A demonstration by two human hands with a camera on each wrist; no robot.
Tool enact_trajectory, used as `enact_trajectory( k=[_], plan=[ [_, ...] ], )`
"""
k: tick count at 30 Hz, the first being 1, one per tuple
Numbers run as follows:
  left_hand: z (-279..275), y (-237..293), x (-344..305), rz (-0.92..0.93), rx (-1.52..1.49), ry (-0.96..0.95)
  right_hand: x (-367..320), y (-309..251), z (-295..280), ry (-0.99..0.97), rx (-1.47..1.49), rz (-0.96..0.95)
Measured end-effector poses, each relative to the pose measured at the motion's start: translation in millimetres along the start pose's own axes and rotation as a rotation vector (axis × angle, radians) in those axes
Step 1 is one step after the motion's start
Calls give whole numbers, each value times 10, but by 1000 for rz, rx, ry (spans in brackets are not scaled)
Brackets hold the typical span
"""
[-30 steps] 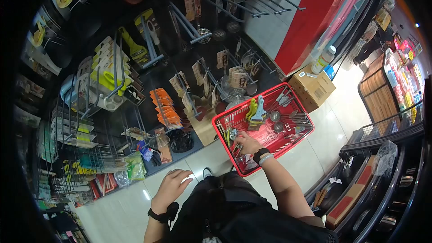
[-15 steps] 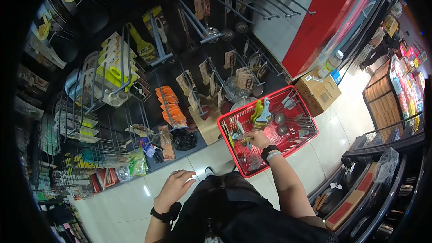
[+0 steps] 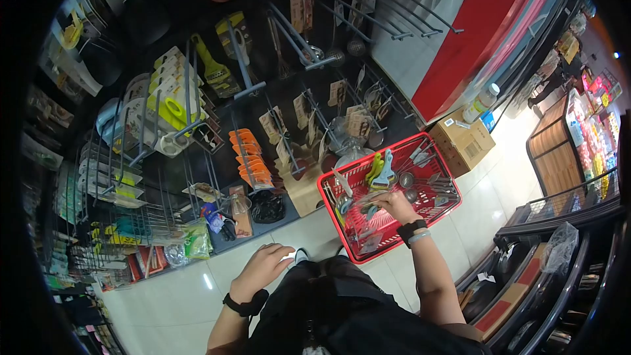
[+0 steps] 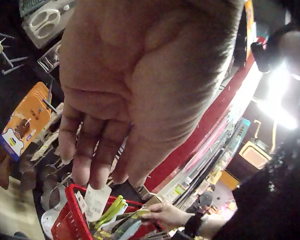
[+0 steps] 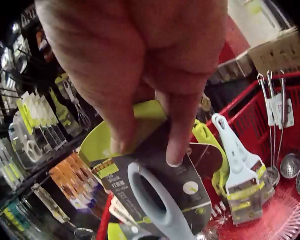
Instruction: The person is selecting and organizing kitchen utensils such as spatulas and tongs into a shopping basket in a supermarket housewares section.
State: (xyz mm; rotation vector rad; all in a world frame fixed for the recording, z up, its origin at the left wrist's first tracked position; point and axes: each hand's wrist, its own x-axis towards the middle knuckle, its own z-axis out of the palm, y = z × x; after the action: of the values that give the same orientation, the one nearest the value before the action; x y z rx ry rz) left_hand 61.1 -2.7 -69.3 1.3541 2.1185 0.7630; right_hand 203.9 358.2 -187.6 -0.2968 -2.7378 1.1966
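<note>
My right hand [image 3: 399,207] is over the red shopping basket [image 3: 337,223]. Its thumb and fingers pinch the top of a dark and lime-green card that carries a packaged whisk [image 5: 162,205]. The whisk's pale grey-blue loop handle faces the wrist camera; its wires are out of that view. Beyond it in the basket lie a light-blue-handled packaged tool [image 5: 235,155], a green-handled one [image 5: 217,170] and long-handled metal strainer ladles [image 5: 291,165]. My left hand [image 3: 259,269] hangs in front of my body, fingers loosely bent, palm bare in the left wrist view.
A rack of hooks holds orange-carded tools [image 3: 250,158] and hanging utensils behind the basket. A cardboard box [image 3: 465,143] with a bottle [image 3: 483,100] on it stands at the basket's far right. Dark shelves with pans [image 3: 499,283] line the right side.
My right hand was down among the utensils at the basket's left side. It has come up and moved right, with the carded whisk in its fingers. My left hand has barely moved.
</note>
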Motion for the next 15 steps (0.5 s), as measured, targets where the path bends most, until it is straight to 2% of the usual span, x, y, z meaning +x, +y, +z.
enact_trajectory(
  k=[1, 3, 7, 10, 15],
  plan=[
    [15, -17, 38, 25, -13, -20, -10, -68, -99, 0, -3, -2],
    [65, -61, 127, 64, -12, -26, -38, -229, -319, -25, 64, 132],
    [254, -189, 340, 144, -116, -36, -123, -679, -769, 105, 11, 7],
    [385, -230, 557, 209, -171, 4, -200, -824, -1005, 170, 101, 77],
    [543, -265, 799, 78, -301, -5, -346, -974, -1160, 270, 60, 137]
  ],
)
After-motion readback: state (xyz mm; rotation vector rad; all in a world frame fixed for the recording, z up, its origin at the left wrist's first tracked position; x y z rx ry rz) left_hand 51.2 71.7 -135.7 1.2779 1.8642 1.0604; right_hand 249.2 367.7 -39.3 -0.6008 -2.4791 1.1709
